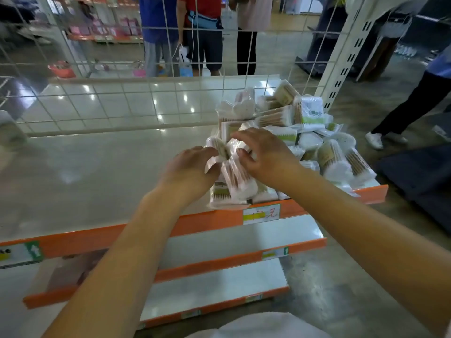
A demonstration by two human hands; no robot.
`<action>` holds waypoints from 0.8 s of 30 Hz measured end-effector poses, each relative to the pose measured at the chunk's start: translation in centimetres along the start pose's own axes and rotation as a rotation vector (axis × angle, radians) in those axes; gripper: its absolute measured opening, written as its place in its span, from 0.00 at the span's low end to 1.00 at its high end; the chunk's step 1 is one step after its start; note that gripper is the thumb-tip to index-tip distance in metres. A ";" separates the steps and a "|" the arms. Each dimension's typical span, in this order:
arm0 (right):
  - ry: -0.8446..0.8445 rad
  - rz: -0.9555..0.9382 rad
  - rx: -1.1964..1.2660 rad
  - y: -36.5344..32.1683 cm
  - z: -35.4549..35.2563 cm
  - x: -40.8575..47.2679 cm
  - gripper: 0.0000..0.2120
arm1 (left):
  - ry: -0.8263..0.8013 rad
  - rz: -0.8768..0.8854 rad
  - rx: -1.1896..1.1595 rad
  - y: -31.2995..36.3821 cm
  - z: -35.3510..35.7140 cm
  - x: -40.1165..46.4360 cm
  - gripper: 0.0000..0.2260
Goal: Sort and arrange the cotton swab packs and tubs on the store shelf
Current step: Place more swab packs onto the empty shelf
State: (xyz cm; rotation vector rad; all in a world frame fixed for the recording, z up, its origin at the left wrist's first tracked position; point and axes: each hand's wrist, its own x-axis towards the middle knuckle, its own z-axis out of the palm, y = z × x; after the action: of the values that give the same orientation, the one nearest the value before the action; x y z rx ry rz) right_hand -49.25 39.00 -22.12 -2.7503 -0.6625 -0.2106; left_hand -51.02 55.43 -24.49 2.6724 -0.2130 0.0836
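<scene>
Both hands are set on one clear pack of cotton swabs [238, 178] at the middle of the frame. Its crinkly top is pinched by the curled fingers of the left hand [192, 164], and its other side is held by the bent fingers of the right hand [264, 154]. Thin brown sticks with white tips can be seen through the plastic. This pack is tilted and sits on the near left edge of a big messy pile of swab packs and tubs [300, 132], which is heaped on the right part of the top shelf [97, 172]. Flat white packs with a green stripe, round see-through tubs and bags of wooden sticks are all mixed up in the pile, and some lean over others. A few packs at the front are touching the orange shelf edge [214, 222], just above a white price tag [261, 214]. Two more shelves with orange edges are seen lower in the frame. A wire grid [122, 103] is stood up behind the top shelf, across the upper half of the frame. Through the wires, three people [202, 35] are seen standing at the top middle. One more person's leg and white shoe [374, 140] are seen at the right side.
</scene>
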 end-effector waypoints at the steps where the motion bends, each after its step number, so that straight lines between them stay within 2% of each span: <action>1: -0.016 -0.008 0.002 0.4 0.1 -0.2 0.17 | 0.002 -0.010 -0.005 0.3 0.3 0.0 0.15; 6: -0.063 -0.019 -0.043 0.7 1.4 -1.1 0.18 | -0.008 -0.072 0.004 1.2 1.5 -0.1 0.10; 12: -0.055 0.026 -0.106 0.4 2.5 -1.3 0.25 | -0.005 -0.147 0.015 1.1 2.3 -0.2 0.09; 18: -0.151 0.113 -0.081 0.2 3.3 -0.6 0.29 | 0.010 -0.167 -0.005 0.2 2.9 -0.6 0.10; 24: -0.108 0.112 -0.019 0.1 3.7 -0.7 0.26 | -0.046 -0.154 -0.078 -0.5 3.4 -0.6 0.09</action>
State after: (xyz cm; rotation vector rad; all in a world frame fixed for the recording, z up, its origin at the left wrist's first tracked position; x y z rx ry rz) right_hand -49.56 39.79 -25.83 -2.8224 -0.5332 -0.0441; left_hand -51.48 54.47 -27.82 2.6047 -0.0243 -0.0338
